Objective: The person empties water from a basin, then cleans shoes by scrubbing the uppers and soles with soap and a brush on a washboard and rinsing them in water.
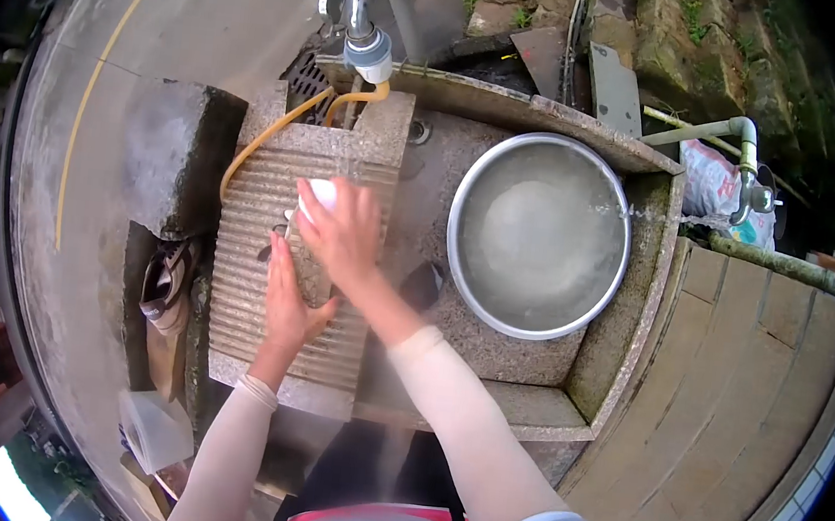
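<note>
My right hand (345, 233) is closed on a white rounded object (320, 196) above a ridged stone washboard (233, 293). Just below it is my left hand (288, 303), its fingers and thumb around a brownish thing (312, 270) that lies on the ridges. The hands partly hide this thing, and I cannot make out its kind. A small dark shape shows beside the left fingertips. Thin water falls onto the board near the right hand.
A metal basin (458, 244) of cloudy water stands in the stone sink (631, 341). A tap (746, 192) runs toward it from the right. Another tap (366, 40) with an orange hose (268, 146) is above the board. A shoe (169, 287) sits in a stone niche on the left.
</note>
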{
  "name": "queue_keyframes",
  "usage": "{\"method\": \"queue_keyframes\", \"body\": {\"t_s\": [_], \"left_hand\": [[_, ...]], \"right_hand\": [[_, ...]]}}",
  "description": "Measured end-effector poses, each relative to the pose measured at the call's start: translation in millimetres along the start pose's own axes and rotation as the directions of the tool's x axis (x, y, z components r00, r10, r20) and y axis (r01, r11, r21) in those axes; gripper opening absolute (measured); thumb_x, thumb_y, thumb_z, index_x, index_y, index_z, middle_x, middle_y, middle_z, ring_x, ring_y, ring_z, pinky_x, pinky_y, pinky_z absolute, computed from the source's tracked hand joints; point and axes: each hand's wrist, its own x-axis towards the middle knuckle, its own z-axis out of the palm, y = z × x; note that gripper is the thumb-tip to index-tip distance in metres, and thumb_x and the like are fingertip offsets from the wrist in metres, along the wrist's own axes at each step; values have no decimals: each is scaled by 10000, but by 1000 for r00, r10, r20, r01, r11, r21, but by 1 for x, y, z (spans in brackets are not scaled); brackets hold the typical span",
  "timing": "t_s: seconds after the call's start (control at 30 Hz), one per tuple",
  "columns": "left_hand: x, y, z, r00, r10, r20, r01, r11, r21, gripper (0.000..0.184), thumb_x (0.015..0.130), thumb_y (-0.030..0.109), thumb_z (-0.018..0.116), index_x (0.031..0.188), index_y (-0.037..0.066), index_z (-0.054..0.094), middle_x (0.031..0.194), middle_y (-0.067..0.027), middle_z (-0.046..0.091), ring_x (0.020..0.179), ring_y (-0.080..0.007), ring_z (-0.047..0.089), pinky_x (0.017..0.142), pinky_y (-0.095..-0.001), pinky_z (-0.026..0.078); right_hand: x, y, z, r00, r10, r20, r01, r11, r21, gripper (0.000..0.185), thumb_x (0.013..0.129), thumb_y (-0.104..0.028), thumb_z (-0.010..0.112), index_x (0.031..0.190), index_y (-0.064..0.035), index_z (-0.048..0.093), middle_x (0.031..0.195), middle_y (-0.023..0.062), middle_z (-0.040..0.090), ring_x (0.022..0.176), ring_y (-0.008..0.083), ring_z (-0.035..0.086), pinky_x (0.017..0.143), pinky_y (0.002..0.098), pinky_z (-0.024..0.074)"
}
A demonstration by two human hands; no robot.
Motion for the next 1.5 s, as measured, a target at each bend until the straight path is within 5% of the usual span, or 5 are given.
{"method": "queue_keyframes", "body": {"t_s": [0.3,0.5,0.8,0.97,1.5], "left_hand": [[0,-22,1,999,42,4,-42,999,-10,1169,626,282,810,1473,-56,79,1508,-326,147,1388,-452,229,1139,-470,232],[2,-20,11,976,-216,4,204,917,-342,1084,648,268,814,1450,-55,160,1507,-309,174,1378,-450,258,1117,-459,275],[-2,-9,4,999,-12,31,6,987,163,1080,621,294,811,1425,-79,193,1487,-336,189,1348,-483,283,1082,-557,296],[6,-8,0,999,-15,39,9,987,159,1024,651,306,795,1406,-93,230,1479,-339,203,1350,-472,286,1082,-559,292],[0,-14,3,997,37,-67,-39,999,-28,1027,659,254,760,1427,-96,175,1466,-351,215,1336,-498,299,1091,-503,310]], "right_hand": [[77,13,62,968,201,153,-175,970,-166,388,808,-343,664,1187,-263,636,991,86,528,895,273,475,801,408,400],[-31,-41,-14,968,-165,187,164,986,20,404,795,-320,665,1196,-275,648,1043,81,537,893,282,479,783,409,414],[44,-30,28,929,-9,370,64,988,-137,412,815,-343,640,1221,-276,613,1011,98,546,924,282,480,841,413,395],[11,-40,14,931,-251,265,256,966,14,372,794,-349,668,1159,-277,669,983,87,532,887,271,477,775,402,416],[58,42,47,995,95,-22,-95,995,20,457,714,-259,740,1165,-252,665,976,36,546,858,255,488,757,388,422]]}}
